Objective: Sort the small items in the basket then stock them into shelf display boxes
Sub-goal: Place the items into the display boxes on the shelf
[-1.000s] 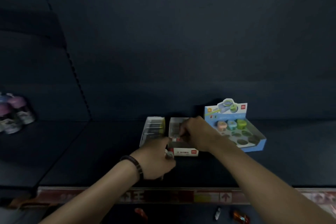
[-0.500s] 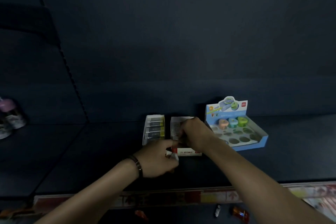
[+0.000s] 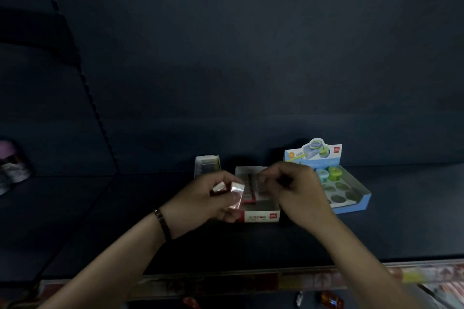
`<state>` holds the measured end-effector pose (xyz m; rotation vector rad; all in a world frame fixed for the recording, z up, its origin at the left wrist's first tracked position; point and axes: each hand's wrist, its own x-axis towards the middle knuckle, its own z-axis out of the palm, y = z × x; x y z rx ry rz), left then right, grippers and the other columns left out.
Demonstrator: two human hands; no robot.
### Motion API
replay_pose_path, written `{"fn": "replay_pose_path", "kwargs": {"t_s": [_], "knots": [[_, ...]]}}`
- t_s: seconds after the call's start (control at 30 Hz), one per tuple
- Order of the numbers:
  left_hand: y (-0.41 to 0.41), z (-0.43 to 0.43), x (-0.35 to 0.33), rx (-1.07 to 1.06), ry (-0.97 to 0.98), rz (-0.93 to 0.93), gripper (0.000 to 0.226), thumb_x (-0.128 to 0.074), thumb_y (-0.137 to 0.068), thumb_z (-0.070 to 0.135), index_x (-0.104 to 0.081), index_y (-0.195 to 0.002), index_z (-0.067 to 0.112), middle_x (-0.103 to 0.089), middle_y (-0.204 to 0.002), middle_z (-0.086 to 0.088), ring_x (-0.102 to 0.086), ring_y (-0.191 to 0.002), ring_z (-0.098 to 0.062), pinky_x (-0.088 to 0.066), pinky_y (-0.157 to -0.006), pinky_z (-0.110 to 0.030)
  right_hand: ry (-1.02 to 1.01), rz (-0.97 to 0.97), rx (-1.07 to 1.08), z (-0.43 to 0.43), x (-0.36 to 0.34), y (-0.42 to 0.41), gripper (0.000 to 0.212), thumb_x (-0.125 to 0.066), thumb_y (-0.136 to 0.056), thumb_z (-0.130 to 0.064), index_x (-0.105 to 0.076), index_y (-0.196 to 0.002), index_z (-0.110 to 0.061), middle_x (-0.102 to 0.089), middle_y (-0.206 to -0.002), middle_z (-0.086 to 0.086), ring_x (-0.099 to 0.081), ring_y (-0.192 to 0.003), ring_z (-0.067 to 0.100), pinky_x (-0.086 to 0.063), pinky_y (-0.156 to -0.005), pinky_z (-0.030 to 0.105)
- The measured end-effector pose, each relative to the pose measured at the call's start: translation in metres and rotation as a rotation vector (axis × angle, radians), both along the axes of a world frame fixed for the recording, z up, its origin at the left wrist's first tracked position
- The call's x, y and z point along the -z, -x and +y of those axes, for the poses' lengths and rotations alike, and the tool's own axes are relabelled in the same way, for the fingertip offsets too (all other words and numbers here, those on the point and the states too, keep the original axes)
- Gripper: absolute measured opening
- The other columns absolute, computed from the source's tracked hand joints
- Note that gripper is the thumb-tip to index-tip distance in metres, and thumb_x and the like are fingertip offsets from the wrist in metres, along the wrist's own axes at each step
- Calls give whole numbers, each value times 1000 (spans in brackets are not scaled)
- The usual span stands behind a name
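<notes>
1. Cellophane glints: small, flat, shiny packets (image 3: 227, 189) gripped in the curled fingers of the left hand (image 3: 208, 200).
2. Rectangular white-and-red cardboard box (image 3: 261, 215) sits just right of them on the dark matte shelf (image 3: 100, 221).
3. Over it curls the right hand (image 3: 296, 190); its grasp is too blurred to tell.

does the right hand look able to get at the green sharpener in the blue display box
Probably yes: the right hand hovers just beside the blue display box, whose top is open, and nothing lies between it and the green sharpener at the back.
</notes>
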<state>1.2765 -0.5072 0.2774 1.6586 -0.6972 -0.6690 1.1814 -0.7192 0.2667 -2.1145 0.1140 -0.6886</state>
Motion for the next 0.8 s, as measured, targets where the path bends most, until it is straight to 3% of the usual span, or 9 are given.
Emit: {"fn": "replay_pose_path", "kwargs": {"t_s": [0.17,0.37,0.5,0.6,0.7,0.8], "knots": [[6,-13,0,-136,142,132,20,-71,-97,10,-70,-116,16,-73,-91,-5,-70,-73,-18,-56,-62,-32,-257,-10,-113,17,-2,14,19,-86,-84,-9,-79,-96,-22,-78,-87,0,-76,-88,17,-61,-84,33],[14,-26,1,-200,191,151,14,-71,-99,20,-73,-112,20,-74,-87,0,-64,-68,-16,-47,-63,-31,-258,-17,-83,20,7,10,17,-87,-84,-12,-79,-97,-21,-79,-89,-1,-77,-88,16,-62,-89,45],[14,-31,3,-217,198,113,9,-71,-98,25,-78,-104,25,-74,-90,0,-63,-72,-15,-48,-72,-37,-202,-34,-31,16,3,13,19,-84,-84,-3,-80,-91,-20,-80,-86,-7,-78,-84,10,-64,-84,40],[15,-32,6,-207,177,122,19,-69,-99,30,-74,-111,16,-77,-99,-6,-60,-73,-16,-48,-74,-37,-12,-51,36,10,3,11,23,-88,-78,-7,-81,-87,-27,-77,-86,-12,-75,-81,5,-62,-78,32],[14,-31,10,-238,186,115,13,-70,-99,18,-73,-111,14,-72,-93,-6,-62,-72,-16,-51,-74,-37,121,-96,3,5,7,8,24,-93,-73,-8,-82,-85,-26,-73,-89,-15,-74,-82,7,-60,-75,27],[12,-31,11,-229,142,2,14,-71,-97,7,-71,-110,12,-69,-82,-3,-62,-66,-13,-50,-61,-29,178,-98,-28,-1,7,7,19,-96,-73,-14,-82,-82,-24,-75,-88,-15,-73,-84,6,-59,-76,24]]}}
